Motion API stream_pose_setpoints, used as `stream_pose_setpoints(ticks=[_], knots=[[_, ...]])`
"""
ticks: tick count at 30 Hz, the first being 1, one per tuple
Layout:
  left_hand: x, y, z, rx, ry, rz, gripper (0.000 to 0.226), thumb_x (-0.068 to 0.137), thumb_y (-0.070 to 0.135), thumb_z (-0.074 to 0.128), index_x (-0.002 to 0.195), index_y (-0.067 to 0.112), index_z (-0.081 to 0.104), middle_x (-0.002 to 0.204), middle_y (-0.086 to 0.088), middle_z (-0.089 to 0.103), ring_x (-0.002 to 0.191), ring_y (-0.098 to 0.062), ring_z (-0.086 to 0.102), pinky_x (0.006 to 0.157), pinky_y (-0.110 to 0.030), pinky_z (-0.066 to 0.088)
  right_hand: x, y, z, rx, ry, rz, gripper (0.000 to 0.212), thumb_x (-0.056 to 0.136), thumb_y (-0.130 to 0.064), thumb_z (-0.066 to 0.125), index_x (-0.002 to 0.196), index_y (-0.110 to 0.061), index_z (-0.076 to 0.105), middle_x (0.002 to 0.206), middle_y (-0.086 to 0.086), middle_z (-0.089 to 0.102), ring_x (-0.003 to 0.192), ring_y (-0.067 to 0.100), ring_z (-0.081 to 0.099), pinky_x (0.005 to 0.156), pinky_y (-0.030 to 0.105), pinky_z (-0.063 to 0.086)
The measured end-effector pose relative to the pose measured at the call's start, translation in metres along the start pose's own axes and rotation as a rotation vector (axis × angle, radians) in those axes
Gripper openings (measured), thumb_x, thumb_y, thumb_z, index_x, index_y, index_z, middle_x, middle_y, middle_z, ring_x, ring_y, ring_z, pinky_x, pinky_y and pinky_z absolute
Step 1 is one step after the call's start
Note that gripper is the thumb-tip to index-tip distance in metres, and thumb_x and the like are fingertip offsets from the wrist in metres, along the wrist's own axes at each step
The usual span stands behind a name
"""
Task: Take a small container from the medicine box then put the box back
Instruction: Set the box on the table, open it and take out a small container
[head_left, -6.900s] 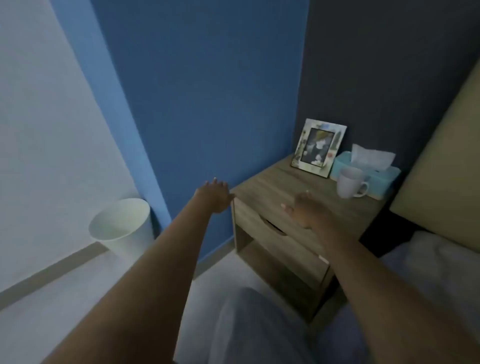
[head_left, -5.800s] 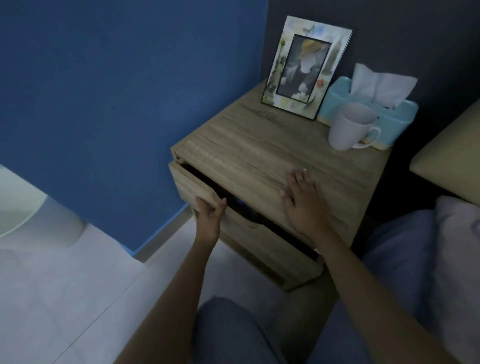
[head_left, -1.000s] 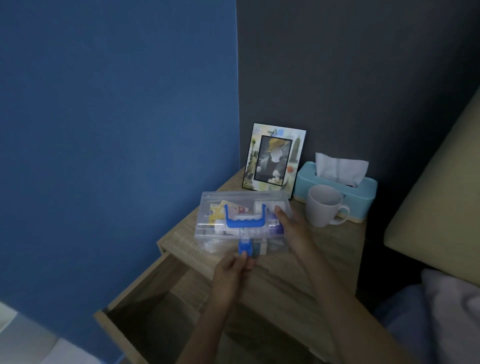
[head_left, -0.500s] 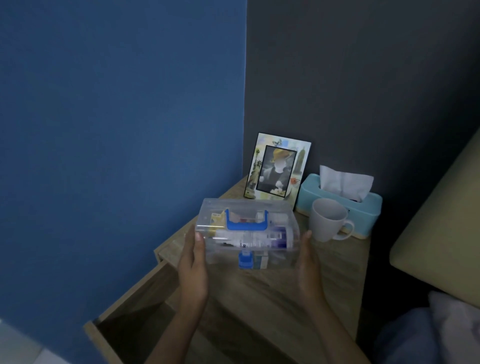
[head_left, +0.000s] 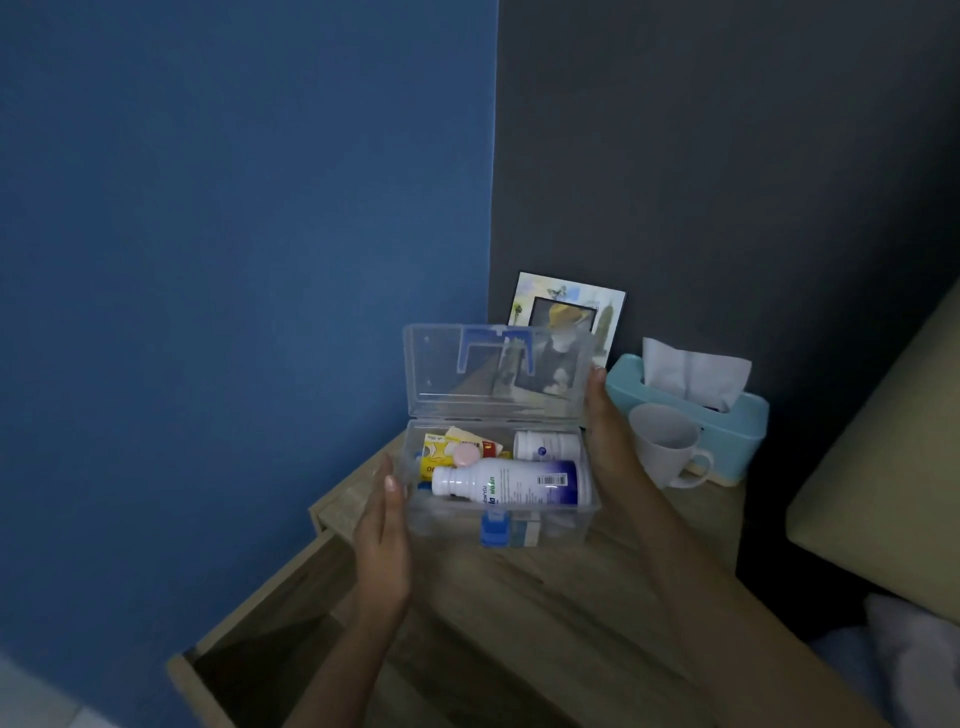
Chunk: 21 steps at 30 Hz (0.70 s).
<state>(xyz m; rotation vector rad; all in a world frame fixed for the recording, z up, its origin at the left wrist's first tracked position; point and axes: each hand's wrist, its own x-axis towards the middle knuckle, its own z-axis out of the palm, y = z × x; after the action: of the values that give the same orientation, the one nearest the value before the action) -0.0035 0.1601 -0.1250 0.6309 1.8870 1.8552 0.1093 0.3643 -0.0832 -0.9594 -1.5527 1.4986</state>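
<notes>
The open box (head_left: 447, 525) is pressed between the flat, straight-fingered left hand (head_left: 382, 540) and the right hand (head_left: 610, 452); whether the right grips cannot be told.

One camera on my head looks forward and down, close over my left hand (head_left: 382, 540), right hand (head_left: 610, 452) and the table (head_left: 571, 597), facing the wall corner (head_left: 493, 208).

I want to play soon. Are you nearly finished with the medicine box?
Done: the drawer is open and the medicine box has its lid up. Now: the left hand and right hand flank it. Still inside: the small container. Then shut the box and return it.
</notes>
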Motion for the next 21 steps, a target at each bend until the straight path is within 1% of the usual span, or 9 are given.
stream_pose_setpoints(ticks=[3, 5, 8, 12, 14, 15, 17, 19, 21], knots=[[0.004, -0.003, 0.000, 0.004, -0.009, -0.036, 0.054, 0.097, 0.047, 0.026, 0.146, 0.025, 0.035, 0.154, 0.001, 0.036, 0.141, -0.015, 0.032, 0.104, -0.027, 0.025, 0.007, 0.009, -0.001, -0.030, -0.074, 0.037, 0.075, 0.087, -0.073, 0.026, 0.142, -0.024, 0.044, 0.145, 0.007, 0.050, 0.135, 0.027, 0.045, 0.116, 0.053, 0.028], [0.005, -0.002, 0.001, -0.007, -0.005, -0.032, 0.053, 0.098, 0.046, 0.026, 0.145, 0.024, 0.036, 0.153, 0.001, 0.037, 0.139, -0.013, 0.033, 0.103, -0.026, 0.025, 0.008, 0.015, -0.003, -0.013, -0.086, 0.057, 0.079, 0.082, -0.077, 0.032, 0.139, -0.025, 0.048, 0.140, 0.004, 0.055, 0.131, 0.025, 0.050, 0.113, 0.052, 0.033], [0.005, -0.001, 0.002, 0.006, -0.008, -0.011, 0.054, 0.098, 0.046, 0.025, 0.146, 0.023, 0.035, 0.153, 0.002, 0.037, 0.134, -0.006, 0.032, 0.103, -0.025, 0.025, 0.010, 0.024, -0.005, 0.027, -0.075, 0.069, 0.084, 0.075, -0.079, 0.039, 0.140, -0.026, 0.046, 0.143, 0.003, 0.053, 0.133, 0.024, 0.048, 0.113, 0.051, 0.033], [0.006, -0.002, 0.001, 0.000, -0.016, -0.028, 0.059, 0.095, 0.050, 0.028, 0.146, 0.022, 0.037, 0.152, 0.001, 0.039, 0.139, -0.013, 0.034, 0.105, -0.027, 0.027, 0.011, 0.030, -0.005, 0.094, -0.051, 0.103, 0.080, 0.075, -0.078, 0.046, 0.138, -0.029, 0.048, 0.143, 0.003, 0.053, 0.132, 0.024, 0.048, 0.113, 0.051, 0.035], [0.009, -0.003, 0.001, 0.009, -0.009, -0.029, 0.062, 0.092, 0.053, 0.032, 0.144, 0.021, 0.040, 0.150, 0.000, 0.042, 0.139, -0.016, 0.037, 0.109, -0.030, 0.029, 0.006, 0.031, -0.005, 0.114, -0.018, 0.094, 0.072, 0.081, -0.071, 0.048, 0.138, -0.026, 0.048, 0.139, 0.005, 0.056, 0.130, 0.025, 0.052, 0.110, 0.051, 0.038], [0.011, -0.002, 0.001, 0.040, 0.001, -0.008, 0.060, 0.093, 0.052, 0.035, 0.143, 0.020, 0.043, 0.148, -0.001, 0.046, 0.138, -0.016, 0.039, 0.110, -0.032, 0.031, 0.001, 0.031, -0.005, 0.117, -0.001, 0.086, 0.064, 0.085, -0.065, 0.048, 0.134, -0.023, 0.052, 0.131, 0.006, 0.063, 0.122, 0.026, 0.058, 0.104, 0.050, 0.045], [0.019, 0.002, 0.001, 0.184, 0.038, 0.096, 0.052, 0.094, 0.046, 0.043, 0.137, 0.017, 0.051, 0.139, -0.003, 0.055, 0.132, -0.019, 0.046, 0.107, -0.036, 0.039, -0.011, 0.035, -0.007, 0.099, -0.001, 0.076, 0.045, 0.092, -0.056, 0.046, 0.116, -0.021, 0.061, 0.103, 0.003, 0.075, 0.097, 0.022, 0.072, 0.080, 0.041, 0.059], [0.034, 0.008, 0.005, 0.390, 0.104, 0.234, 0.045, 0.092, 0.042, 0.052, 0.127, 0.014, 0.060, 0.128, -0.005, 0.060, 0.125, -0.021, 0.049, 0.102, -0.038, 0.042, -0.024, 0.044, -0.010, 0.112, 0.002, 0.103, 0.034, 0.096, -0.049, 0.044, 0.103, -0.021, 0.062, 0.085, -0.001, 0.077, 0.077, 0.015, 0.075, 0.059, 0.031, 0.059], [0.051, 0.017, 0.014, 0.583, 0.095, 0.324, 0.037, 0.088, 0.041, 0.059, 0.113, 0.014, 0.067, 0.114, -0.007, 0.063, 0.113, -0.023, 0.053, 0.090, -0.034, 0.045, -0.035, 0.052, -0.014, 0.132, -0.029, 0.118, 0.032, 0.098, -0.046, 0.039, 0.098, -0.023, 0.061, 0.081, -0.003, 0.076, 0.070, 0.012, 0.075, 0.052, 0.026, 0.057]])
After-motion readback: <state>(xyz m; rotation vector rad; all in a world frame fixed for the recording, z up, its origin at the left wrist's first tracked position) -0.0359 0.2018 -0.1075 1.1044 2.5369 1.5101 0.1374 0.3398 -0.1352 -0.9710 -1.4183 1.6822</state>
